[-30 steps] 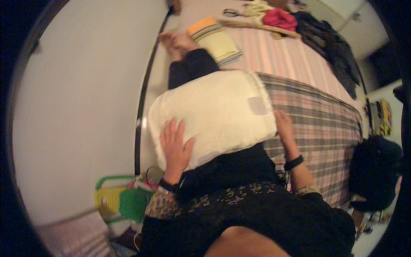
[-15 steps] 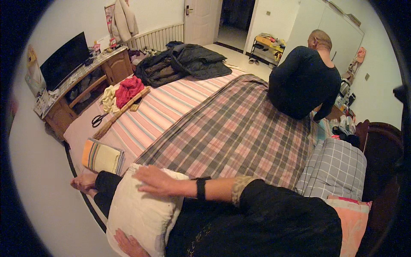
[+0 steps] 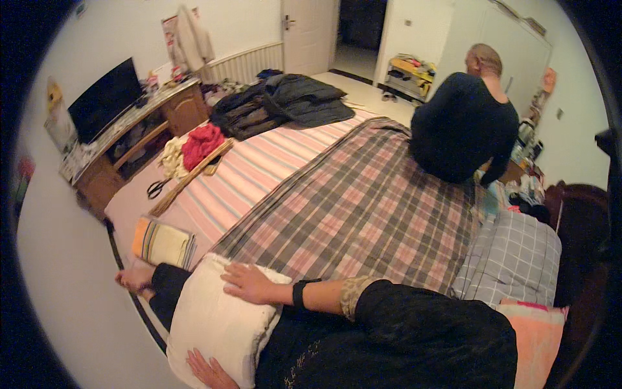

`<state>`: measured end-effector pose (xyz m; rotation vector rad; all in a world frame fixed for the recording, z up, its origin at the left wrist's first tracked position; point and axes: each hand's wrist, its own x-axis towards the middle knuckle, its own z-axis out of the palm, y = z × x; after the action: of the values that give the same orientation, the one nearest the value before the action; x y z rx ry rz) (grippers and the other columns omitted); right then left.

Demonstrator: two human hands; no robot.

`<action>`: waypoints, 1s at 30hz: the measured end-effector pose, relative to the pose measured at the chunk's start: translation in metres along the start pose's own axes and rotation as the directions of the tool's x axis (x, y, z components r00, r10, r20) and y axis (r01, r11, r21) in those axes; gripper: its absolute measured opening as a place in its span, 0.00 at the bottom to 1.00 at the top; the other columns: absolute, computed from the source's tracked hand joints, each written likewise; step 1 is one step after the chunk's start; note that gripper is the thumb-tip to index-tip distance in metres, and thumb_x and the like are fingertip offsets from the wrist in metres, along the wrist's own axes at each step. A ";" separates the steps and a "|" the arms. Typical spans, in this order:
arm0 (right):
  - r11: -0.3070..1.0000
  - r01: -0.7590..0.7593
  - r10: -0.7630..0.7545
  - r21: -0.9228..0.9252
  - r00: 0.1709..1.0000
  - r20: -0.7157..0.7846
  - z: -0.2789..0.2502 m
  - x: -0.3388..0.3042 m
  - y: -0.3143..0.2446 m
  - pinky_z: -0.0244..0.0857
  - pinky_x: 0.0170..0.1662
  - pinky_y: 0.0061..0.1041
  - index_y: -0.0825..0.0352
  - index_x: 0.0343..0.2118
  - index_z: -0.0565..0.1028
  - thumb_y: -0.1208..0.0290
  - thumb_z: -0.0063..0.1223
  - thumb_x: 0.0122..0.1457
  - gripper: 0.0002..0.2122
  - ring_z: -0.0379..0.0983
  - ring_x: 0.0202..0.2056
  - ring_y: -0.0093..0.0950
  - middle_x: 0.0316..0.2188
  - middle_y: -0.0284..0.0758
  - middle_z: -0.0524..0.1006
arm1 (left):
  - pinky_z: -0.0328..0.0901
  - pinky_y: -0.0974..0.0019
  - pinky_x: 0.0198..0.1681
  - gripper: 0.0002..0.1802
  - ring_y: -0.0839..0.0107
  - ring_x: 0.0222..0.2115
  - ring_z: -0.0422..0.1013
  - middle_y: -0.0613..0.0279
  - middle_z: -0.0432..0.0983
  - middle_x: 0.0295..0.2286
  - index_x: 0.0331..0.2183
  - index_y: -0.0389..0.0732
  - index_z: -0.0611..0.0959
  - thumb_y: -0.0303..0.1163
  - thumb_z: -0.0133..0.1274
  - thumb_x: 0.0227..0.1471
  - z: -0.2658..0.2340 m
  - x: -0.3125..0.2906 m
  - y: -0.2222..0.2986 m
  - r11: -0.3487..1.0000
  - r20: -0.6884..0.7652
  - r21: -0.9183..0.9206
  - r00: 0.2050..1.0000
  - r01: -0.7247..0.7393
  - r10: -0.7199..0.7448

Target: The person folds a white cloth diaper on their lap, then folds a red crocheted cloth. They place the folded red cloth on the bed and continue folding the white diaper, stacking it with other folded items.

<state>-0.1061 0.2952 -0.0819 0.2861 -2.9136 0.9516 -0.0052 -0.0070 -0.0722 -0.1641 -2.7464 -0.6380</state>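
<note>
A: ok so what are the hands doing over there?

B: right hand (image 3: 249, 284) is lying flat, fingers out straight and a bit parted, on top of the white pillow (image 3: 214, 301). not pinching anything. left hand (image 3: 208, 371) has its fingers spread on it too, wrist cut off from view.

A: which one's nearer the pillow?

B: neither tbh, both are touching it. it's right under them, over the black trousers (image 3: 170, 285). looks like the long axis runs side to side across the legs, a hand toward each end, but the left end's partly lost so can't swear to it.

A: and round about?

B: folded towel (image 3: 167, 245) just beside the shins, plaid blanket (image 3: 363, 214) on the right hand's side. further out, scissors (image 3: 156, 188) and a broom (image 3: 188, 180), well apart from both hands. someone in a dark top (image 3: 463, 129) is sitting across the blanket, back turned.
</note>
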 end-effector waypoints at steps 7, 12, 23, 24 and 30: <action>0.963 -0.132 0.128 0.233 0.991 0.035 -0.009 -0.004 0.024 0.50 0.64 0.38 0.64 0.60 0.65 0.48 0.39 0.65 0.28 0.57 0.63 0.44 0.61 0.48 0.62 | 0.39 0.54 0.67 0.26 0.53 0.65 0.48 0.47 0.56 0.62 0.58 0.35 0.69 0.39 0.37 0.64 -0.002 -0.019 -0.017 0.881 0.053 -0.426 0.978 0.206 -0.203; 0.995 0.035 -0.036 -0.092 0.999 -0.005 -0.047 0.035 0.013 0.51 0.64 0.37 0.69 0.56 0.67 0.52 0.43 0.64 0.26 0.57 0.62 0.44 0.59 0.49 0.64 | 0.47 0.61 0.65 0.27 0.60 0.62 0.55 0.50 0.61 0.60 0.59 0.36 0.68 0.41 0.40 0.64 -0.064 0.017 -0.013 0.716 0.428 -0.503 0.859 0.484 -0.281; 0.825 0.505 -0.432 -0.254 0.853 0.294 0.014 0.082 -0.053 0.51 0.60 0.53 0.63 0.55 0.71 0.51 0.42 0.63 0.24 0.58 0.61 0.47 0.59 0.46 0.66 | 0.42 0.45 0.64 0.36 0.51 0.64 0.49 0.47 0.56 0.61 0.62 0.43 0.63 0.53 0.44 0.59 0.003 0.038 -0.057 0.984 0.150 0.040 0.973 0.173 -0.177; 0.858 0.486 -0.453 -0.165 0.868 0.203 0.021 0.084 -0.050 0.50 0.60 0.52 0.63 0.55 0.70 0.51 0.41 0.63 0.24 0.58 0.61 0.47 0.58 0.47 0.66 | 0.41 0.45 0.64 0.36 0.51 0.64 0.48 0.47 0.55 0.62 0.62 0.44 0.63 0.53 0.44 0.59 0.008 0.033 -0.061 0.985 0.112 -0.011 0.979 0.174 -0.172; 0.937 0.347 -0.347 -0.042 0.938 0.015 0.042 0.083 -0.023 0.47 0.63 0.45 0.65 0.56 0.70 0.53 0.39 0.65 0.24 0.59 0.60 0.48 0.56 0.49 0.68 | 0.40 0.45 0.64 0.36 0.52 0.64 0.47 0.50 0.52 0.63 0.63 0.46 0.62 0.54 0.44 0.59 0.017 0.024 -0.066 0.966 0.138 -0.122 0.968 0.227 -0.210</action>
<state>-0.1830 0.2390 -0.0923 0.7719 -2.7497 0.8280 -0.0448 -0.0576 -0.1058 0.0736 -2.8640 -0.9053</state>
